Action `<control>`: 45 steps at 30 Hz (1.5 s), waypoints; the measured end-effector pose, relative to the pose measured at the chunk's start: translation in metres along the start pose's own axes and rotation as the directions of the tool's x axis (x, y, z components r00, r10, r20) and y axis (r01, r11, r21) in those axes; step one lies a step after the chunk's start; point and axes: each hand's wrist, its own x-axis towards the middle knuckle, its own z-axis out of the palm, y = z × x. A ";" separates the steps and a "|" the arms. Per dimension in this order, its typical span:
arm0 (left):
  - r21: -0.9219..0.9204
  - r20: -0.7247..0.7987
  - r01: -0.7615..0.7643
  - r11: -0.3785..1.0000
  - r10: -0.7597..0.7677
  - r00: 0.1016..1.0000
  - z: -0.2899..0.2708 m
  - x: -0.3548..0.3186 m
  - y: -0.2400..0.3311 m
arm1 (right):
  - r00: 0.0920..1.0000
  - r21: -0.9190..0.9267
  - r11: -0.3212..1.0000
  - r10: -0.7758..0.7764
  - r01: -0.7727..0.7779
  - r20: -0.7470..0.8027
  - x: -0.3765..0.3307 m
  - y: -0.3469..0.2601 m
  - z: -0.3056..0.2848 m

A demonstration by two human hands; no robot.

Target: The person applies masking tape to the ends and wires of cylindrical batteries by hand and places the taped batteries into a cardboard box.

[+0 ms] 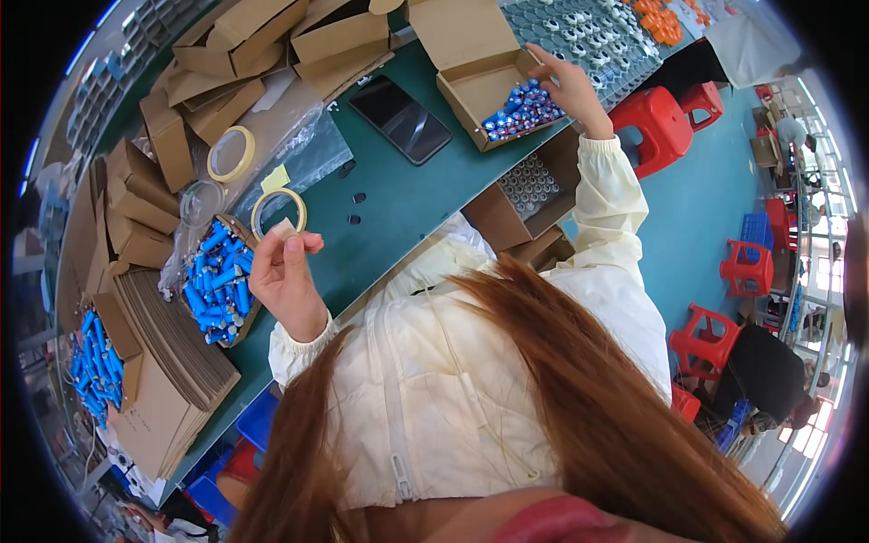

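My left hand [288, 282] is closed in a pinch, with a pale beige patch at its fingertips. Whether that is a scrap of tape or a covering on the finger I cannot make out. Just beyond the fingertips a roll of masking tape [301, 207] overlaps them in view. At the far right, my right hand [572, 89] hovers at the side of an open cardboard box [467, 89], fingers bent and apart. Inside that box lie many small blue cylindrical cells [520, 112], some close below the fingers. Another open box of blue cylinders [217, 288] stands left of my left hand.
A black smartphone [400, 119] lies mid-table. Another tape roll [232, 154] and folded cartons [237, 45] crowd the far left. More blue cylinders [96, 369] sit beside stacked cardboard [172, 348]. Below the table edge is a carton of metal-topped cells [529, 188]; red stools [654, 129] stand right.
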 end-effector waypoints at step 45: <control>-0.092 0.254 0.073 0.993 -0.048 0.966 -0.002 0.001 0.000 | 0.846 0.426 0.739 -0.510 0.523 -0.155 -0.045 -0.219 0.018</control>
